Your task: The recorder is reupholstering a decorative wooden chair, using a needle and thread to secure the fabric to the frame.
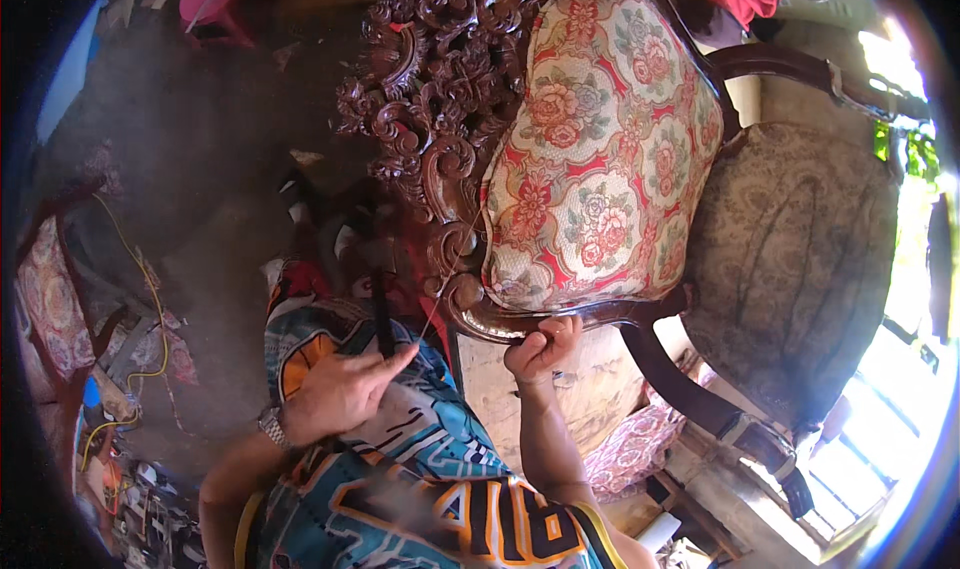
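A carved wooden armchair point(520, 159) occupies the upper centre, above the left hand point(345, 389), part-curled with its hold unclear, and right hand point(545, 349), closed against its lower rail point(500, 323); dark floor point(200, 189) lies left, bright window point(870, 419) right.

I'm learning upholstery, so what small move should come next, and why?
I'd probably ease the left hand up toward the lower left corner of the floral panel: a thin pale strand seems to run from near its fingertip toward the carved frame there, and the right hand, against the frame's lower rail, could steady it.
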### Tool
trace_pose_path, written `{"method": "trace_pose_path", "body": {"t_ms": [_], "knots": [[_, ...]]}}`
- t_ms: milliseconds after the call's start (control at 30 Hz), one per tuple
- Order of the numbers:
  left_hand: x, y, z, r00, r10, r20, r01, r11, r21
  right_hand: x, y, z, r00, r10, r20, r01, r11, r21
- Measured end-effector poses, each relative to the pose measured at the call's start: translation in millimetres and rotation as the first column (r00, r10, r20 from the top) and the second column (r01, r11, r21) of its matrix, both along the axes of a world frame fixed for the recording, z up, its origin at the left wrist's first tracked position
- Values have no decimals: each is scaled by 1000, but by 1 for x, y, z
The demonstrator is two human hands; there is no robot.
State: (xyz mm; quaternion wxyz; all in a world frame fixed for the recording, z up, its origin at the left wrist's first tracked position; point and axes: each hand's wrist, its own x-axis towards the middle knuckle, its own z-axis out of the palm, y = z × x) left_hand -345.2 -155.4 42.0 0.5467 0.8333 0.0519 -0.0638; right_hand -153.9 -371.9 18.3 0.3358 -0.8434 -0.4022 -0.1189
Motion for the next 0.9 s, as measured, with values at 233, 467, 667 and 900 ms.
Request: {"method": "trace_pose_path", "body": {"t_ms": [233,467,667,900], "knots": [[-25,-14,-5,996,81,-29,-81,997,-14,-7,5,-14,996,-77,48,73,994,81],[-14,9,38,966,253,-47,-241,954,179,-6,8,-1,972,-35,-232,105,949,298],[-62,-1,36,876,483,-19,-430,795,428,-10,4,-1,936,-81,-343,212,907,363],[-176,11,28,753,617,-228,-601,786,141,-3,12,22,694,213,-688,394,688,610]]}}
